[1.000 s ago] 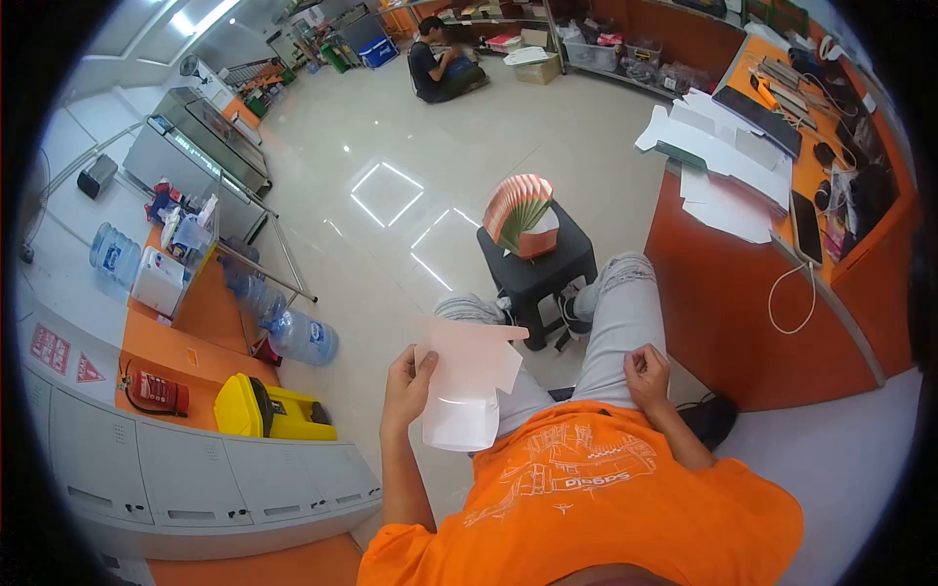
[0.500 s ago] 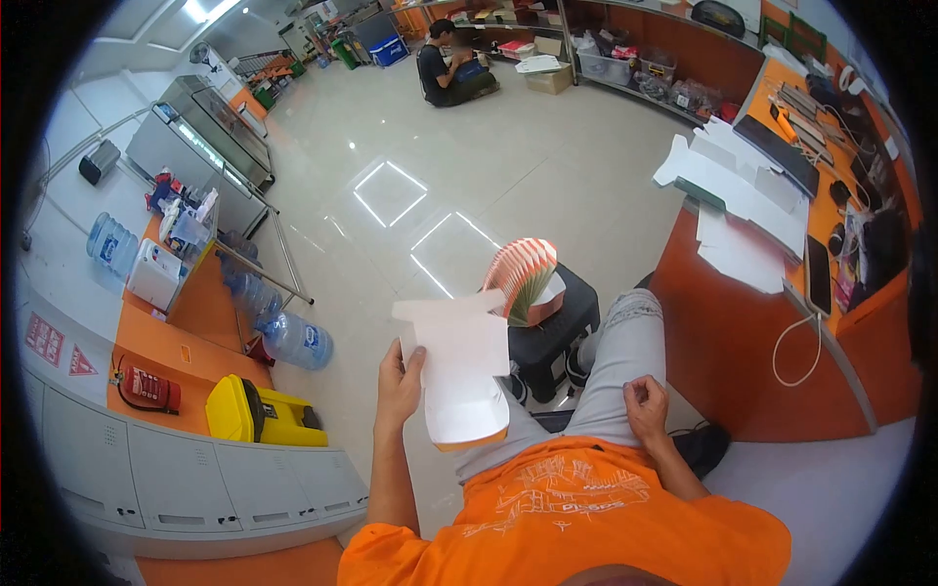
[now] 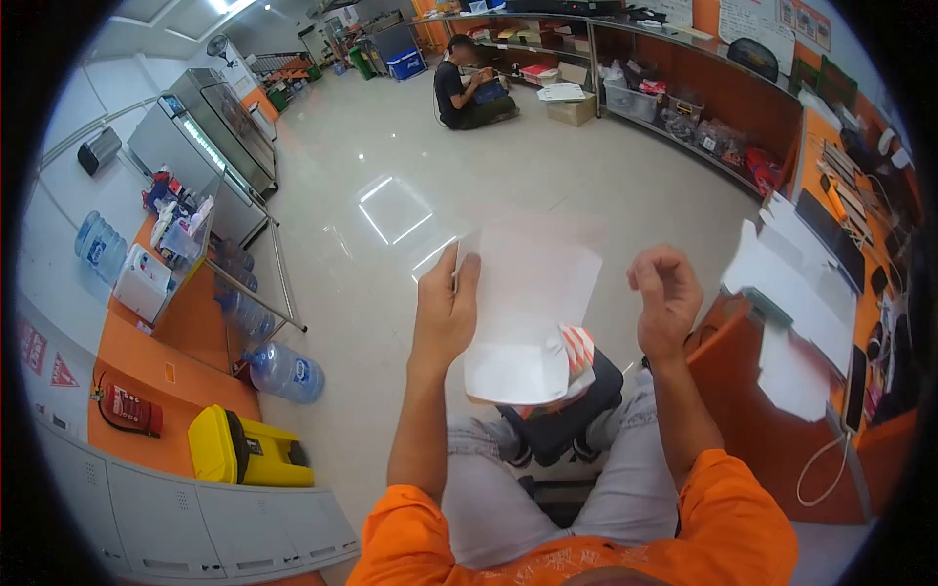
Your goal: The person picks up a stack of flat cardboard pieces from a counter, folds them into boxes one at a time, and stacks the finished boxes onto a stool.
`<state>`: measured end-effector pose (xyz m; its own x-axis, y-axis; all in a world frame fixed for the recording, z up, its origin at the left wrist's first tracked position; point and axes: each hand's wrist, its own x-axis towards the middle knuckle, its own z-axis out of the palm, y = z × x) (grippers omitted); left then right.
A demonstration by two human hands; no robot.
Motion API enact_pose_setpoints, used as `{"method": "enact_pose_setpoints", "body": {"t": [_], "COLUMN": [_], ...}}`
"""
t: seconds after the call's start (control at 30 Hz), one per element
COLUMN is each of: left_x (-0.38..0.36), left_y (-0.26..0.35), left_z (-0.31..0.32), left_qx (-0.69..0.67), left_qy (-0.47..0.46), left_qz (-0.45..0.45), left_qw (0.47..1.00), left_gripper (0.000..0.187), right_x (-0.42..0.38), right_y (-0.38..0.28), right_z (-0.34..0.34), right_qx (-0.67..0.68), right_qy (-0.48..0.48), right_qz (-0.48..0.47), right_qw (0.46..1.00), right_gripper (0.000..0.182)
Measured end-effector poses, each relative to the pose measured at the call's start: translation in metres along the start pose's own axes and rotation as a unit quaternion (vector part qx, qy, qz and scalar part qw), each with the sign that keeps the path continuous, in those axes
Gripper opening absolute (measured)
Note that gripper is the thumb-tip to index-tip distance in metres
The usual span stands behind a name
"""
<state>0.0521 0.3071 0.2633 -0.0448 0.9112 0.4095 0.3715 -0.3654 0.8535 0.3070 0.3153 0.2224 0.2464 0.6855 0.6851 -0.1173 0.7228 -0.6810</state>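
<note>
My left hand (image 3: pixel 447 308) grips a partly folded paper carton (image 3: pixel 532 293) by its left side, thumb on the inner face. The carton is white inside; its tall flap stands up, and a shallow tray shape with raised walls is at its lower end. To the right of it, apart from the carton, my right hand (image 3: pixel 666 303) is raised with curled fingers and nothing visible in them. Behind the carton's lower right corner, orange-and-white striped cartons (image 3: pixel 578 349) rest on a black stool (image 3: pixel 596 396) between my knees, mostly hidden.
White cardboard sheets (image 3: pixel 796 293) lie on the orange desk at right, with a phone (image 3: pixel 856 389) and cable. A person (image 3: pixel 469 88) sits on the floor ahead. Water bottles (image 3: pixel 285 373), a yellow bin (image 3: pixel 244 444) and grey lockers (image 3: pixel 156 518) line the left.
My right hand has lifted off my thigh and come up beside the carton. My left hand has moved the carton up and right, now in front of the striped cartons. The view has shifted slightly.
</note>
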Motion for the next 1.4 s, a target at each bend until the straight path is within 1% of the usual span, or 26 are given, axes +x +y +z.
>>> {"method": "enact_pose_setpoints", "body": {"t": [0.1,0.13,0.17,0.2,0.23,0.27,0.3,0.33,0.37,0.4,0.47,0.5,0.57,0.6,0.77,0.83,0.9,1.03,1.1,1.13,1.17,1.23,1.27,1.3,1.37,1.4], "left_x": [0.040,0.049,0.058,0.062,0.063,0.063,0.063,0.061,0.059,0.057,0.054,0.053,0.049,0.048,0.043,0.044,0.043,0.045,0.046,0.048,0.048,0.046,0.044,0.042,0.041,0.041], "left_y": [-0.033,-0.038,-0.045,-0.055,-0.065,-0.073,-0.077,-0.076,-0.077,-0.079,-0.073,-0.070,-0.068,-0.066,-0.066,-0.062,-0.059,-0.055,-0.062,-0.064,-0.063,-0.060,-0.053,-0.053,-0.054,-0.053], "left_z": [0.012,0.021,0.028,0.033,0.036,0.040,0.043,0.045,0.048,0.053,0.066,0.072,0.084,0.088,0.101,0.101,0.102,0.103,0.107,0.108,0.107,0.105,0.104,0.104,0.104,0.104], "left_qx": [0.004,-0.043,-0.089,-0.090,-0.038,0.016,0.017,0.053,0.091,0.078,0.109,0.139,0.144,0.152,0.145,0.145,0.145,0.162,0.120,0.077,0.076,-0.017,-0.029,-0.032,-0.067,-0.067], "left_qy": [0.043,0.103,0.161,0.160,0.205,0.248,0.247,0.225,0.197,0.189,0.163,0.138,0.106,0.078,0.055,0.047,0.035,0.027,0.034,0.045,0.043,0.045,0.050,0.046,0.036,0.033], "left_qz": [-0.003,0.045,0.093,0.090,0.143,0.194,0.191,0.232,0.272,0.266,0.270,0.277,0.287,0.296,0.292,0.296,0.302,0.323,0.298,0.272,0.279,0.175,0.138,0.146,0.104,0.106], "left_qw": [0.999,0.993,0.979,0.979,0.967,0.949,0.950,0.945,0.938,0.942,0.943,0.941,0.941,0.940,0.944,0.943,0.942,0.932,0.947,0.958,0.956,0.983,0.989,0.988,0.992,0.992], "left_gripper": [0.028,0.029,0.030,0.030,0.030,0.033,0.033,0.033,0.034,0.043,0.048,0.053,0.054,0.055,0.054,0.047,0.047,0.045,0.040,0.034,0.034,0.028,0.016,0.016,0.011,0.011], "right_x": [0.031,0.034,0.033,0.030,0.025,0.017,0.013,0.013,0.011,0.009,0.012,0.015,0.017,0.017,0.035,0.037,0.040,0.039,0.037,0.038,0.038,0.038,0.038,0.037,0.035,0.034], "right_y": [0.019,0.024,0.028,0.032,0.037,0.041,0.046,0.051,0.055,0.056,0.061,0.065,0.072,0.076,0.073,0.071,0.073,0.082,0.088,0.086,0.081,0.077,0.077,0.077,0.080,0.081], "right_z": [0.026,0.030,0.032,0.033,0.033,0.032,0.032,0.032,0.032,0.033,0.034,0.034,0.034,0.031,0.017,0.017,0.015,0.006,-0.001,-0.001,0.002,0.005,0.006,0.008,0.011,0.011], "right_qx": [-0.018,-0.021,0.016,0.053,0.052,0.097,0.142,0.143,0.172,0.201,0.231,0.230,0.341,0.360,0.327,0.303,0.377,0.380,0.331,0.333,0.290,0.248,0.221,0.194,0.173,0.149], "right_qy": [-0.007,-0.007,-0.028,-0.048,-0.049,-0.077,-0.104,-0.103,-0.120,-0.136,-0.167,-0.167,-0.123,-0.078,-0.030,-0.015,-0.011,-0.013,-0.063,-0.061,-0.067,-0.068,-0.075,-0.082,-0.072,-0.075], "right_qz": [-0.043,-0.042,-0.006,0.032,0.034,0.081,0.127,0.132,0.180,0.225,0.291,0.291,0.375,0.396,0.410,0.414,0.441,0.460,0.426,0.421,0.424,0.416,0.404,0.392,0.370,0.356], "right_qw": [0.999,0.999,0.999,0.997,0.997,0.989,0.976,0.975,0.961,0.944,0.913,0.914,0.853,0.841,0.851,0.858,0.814,0.802,0.839,0.842,0.855,0.872,0.884,0.895,0.910,0.920], "right_gripper": [0.008,0.008,0.007,0.008,0.008,0.007,0.007,0.007,0.018,0.031,0.065,0.065,0.067,0.062,0.050,0.045,0.038,0.035,0.032,0.032,0.029,0.027,0.025,0.022,0.021,0.021]}}
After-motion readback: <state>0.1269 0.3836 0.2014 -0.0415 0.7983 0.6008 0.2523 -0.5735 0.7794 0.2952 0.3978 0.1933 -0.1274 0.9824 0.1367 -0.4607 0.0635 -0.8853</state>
